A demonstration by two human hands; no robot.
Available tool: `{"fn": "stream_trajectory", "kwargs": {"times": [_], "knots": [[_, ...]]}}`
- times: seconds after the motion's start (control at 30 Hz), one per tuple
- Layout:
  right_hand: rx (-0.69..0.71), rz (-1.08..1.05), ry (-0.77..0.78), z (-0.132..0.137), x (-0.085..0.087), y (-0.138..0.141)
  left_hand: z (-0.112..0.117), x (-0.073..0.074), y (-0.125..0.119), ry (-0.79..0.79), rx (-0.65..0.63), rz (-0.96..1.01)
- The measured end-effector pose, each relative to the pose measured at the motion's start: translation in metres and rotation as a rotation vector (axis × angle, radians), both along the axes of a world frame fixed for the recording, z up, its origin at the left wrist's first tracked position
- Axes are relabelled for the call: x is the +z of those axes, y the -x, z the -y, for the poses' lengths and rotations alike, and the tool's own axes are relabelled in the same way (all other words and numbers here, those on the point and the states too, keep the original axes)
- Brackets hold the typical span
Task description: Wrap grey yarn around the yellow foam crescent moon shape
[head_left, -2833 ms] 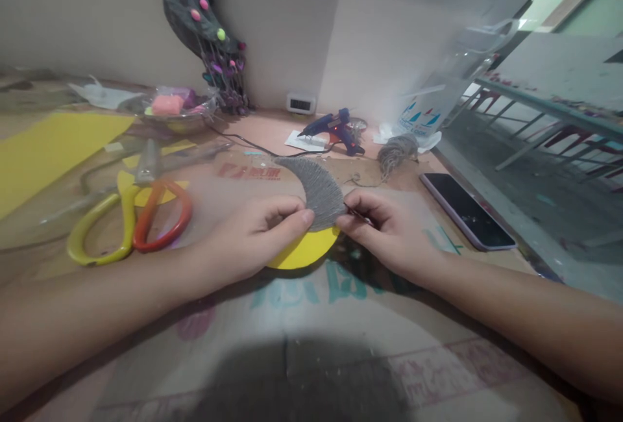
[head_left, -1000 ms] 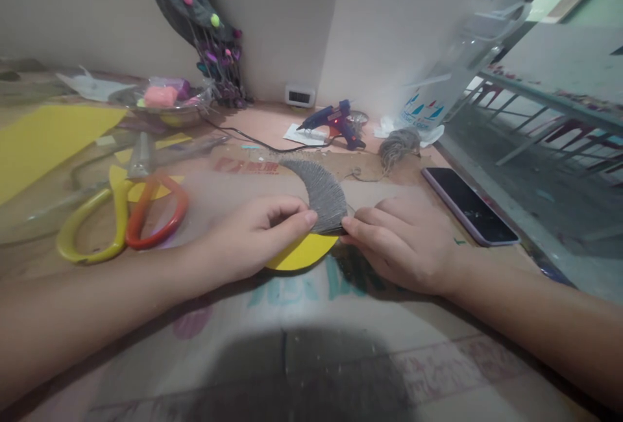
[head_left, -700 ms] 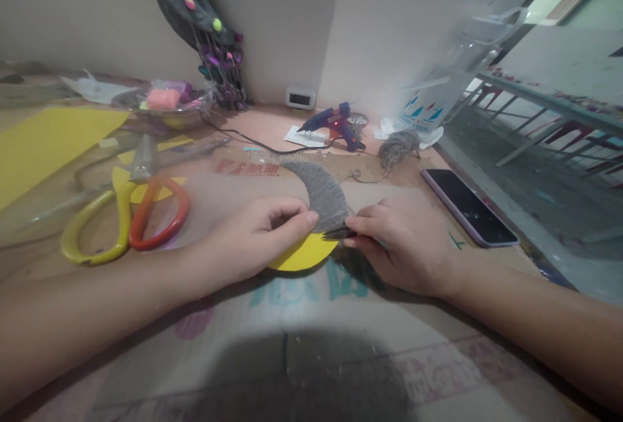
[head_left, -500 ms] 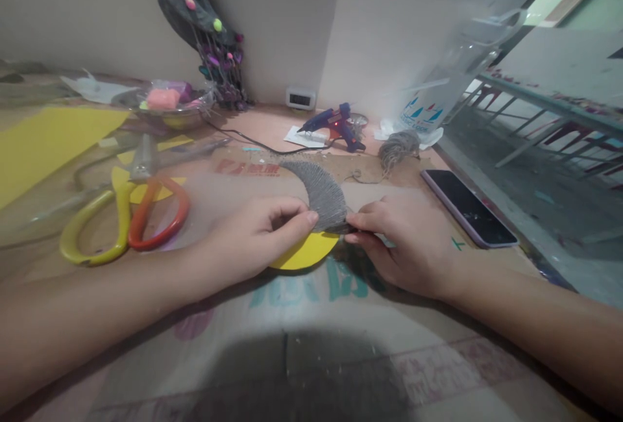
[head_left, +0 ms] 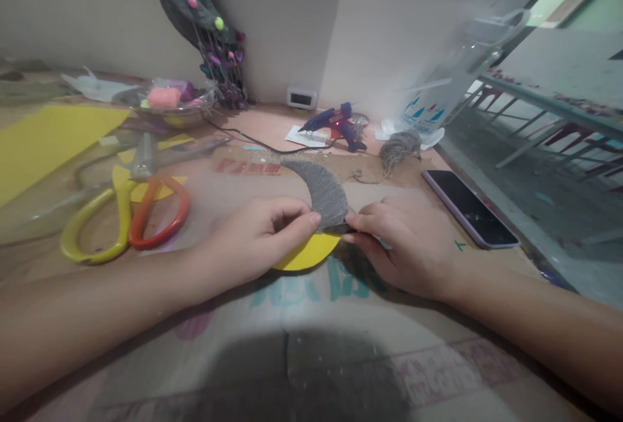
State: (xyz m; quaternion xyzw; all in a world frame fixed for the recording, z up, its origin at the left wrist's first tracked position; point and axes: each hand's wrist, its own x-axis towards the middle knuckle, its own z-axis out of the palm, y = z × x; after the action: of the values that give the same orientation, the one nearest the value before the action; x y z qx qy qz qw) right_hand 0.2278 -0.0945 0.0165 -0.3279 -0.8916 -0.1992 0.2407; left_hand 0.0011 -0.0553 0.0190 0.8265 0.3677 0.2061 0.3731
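Note:
A crescent-shaped yellow card lies between my hands, its upper part wrapped closely in grey yarn. My left hand grips the left side of the crescent, thumb on top at the border between yarn and bare yellow. At the right edge of the wrapping, my right hand is closed with thumb and forefinger pinching the yarn; the exact hold is partly hidden by the fingers. Behind the right hand, a loose ball of grey yarn rests on the table, with a strand trailing left from it.
Scissors with yellow and orange handles lie left. A blue glue gun with a red light stands at the back. A phone is on the right, a clear plastic container behind it. Yellow sheet lies far left.
Almost nothing differs. The right fingertips shift very slightly at the crescent's edge, while the left hand keeps its hold.

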Motion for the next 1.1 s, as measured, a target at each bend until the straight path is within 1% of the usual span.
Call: {"fn": "stream_trajectory", "kwargs": {"times": [0.27,0.5,0.67,0.9,1.1], "knots": [[0.0,0.013,-0.011,-0.0002,0.0018,0.0,-0.0001,0.0002,-0.0005,0.054,-0.017,0.045],[0.001,-0.005,0.041,-0.0008,0.0033,0.0017,-0.002,-0.0009,-0.0007,0.057,-0.025,0.037],[0.033,-0.03,0.02,-0.0026,0.0006,0.0006,-0.0012,-0.0033,0.0005,0.051,-0.03,0.029],[0.036,-0.038,0.028,-0.0032,-0.0013,-0.0014,-0.0005,-0.0006,0.0005,0.086,-0.043,0.036],[0.051,-0.111,0.06,-0.0023,0.0011,-0.0034,0.0002,-0.0001,0.0004,0.066,-0.024,0.029]]}}
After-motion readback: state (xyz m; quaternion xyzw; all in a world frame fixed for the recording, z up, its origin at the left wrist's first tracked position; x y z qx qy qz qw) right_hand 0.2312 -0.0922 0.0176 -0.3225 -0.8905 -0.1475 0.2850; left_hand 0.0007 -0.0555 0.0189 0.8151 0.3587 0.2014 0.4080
